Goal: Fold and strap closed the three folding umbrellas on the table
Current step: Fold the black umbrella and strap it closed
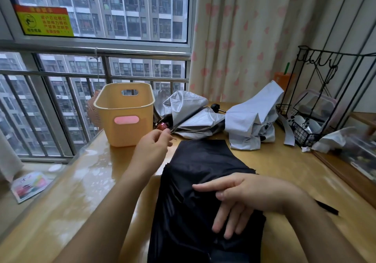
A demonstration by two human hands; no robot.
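Observation:
A black folding umbrella (199,165) lies loose along the wooden table (284,171), running from the middle toward me. My right hand (244,199) rests on its fabric with fingers spread and mostly straight. My left hand (152,146) reaches forward beside the umbrella's far end, fingers loosely curled near the reddish handle (162,126) of a silver umbrella (191,116); whether it touches it is unclear. A pale grey umbrella (252,118) lies crumpled at the back right, its strap (288,128) hanging free.
A yellow plastic basket (124,116) stands at the table's back left by the window railing. A black wire rack (317,120) and clutter fill the right edge. A black strap piece (327,207) lies on the table at right.

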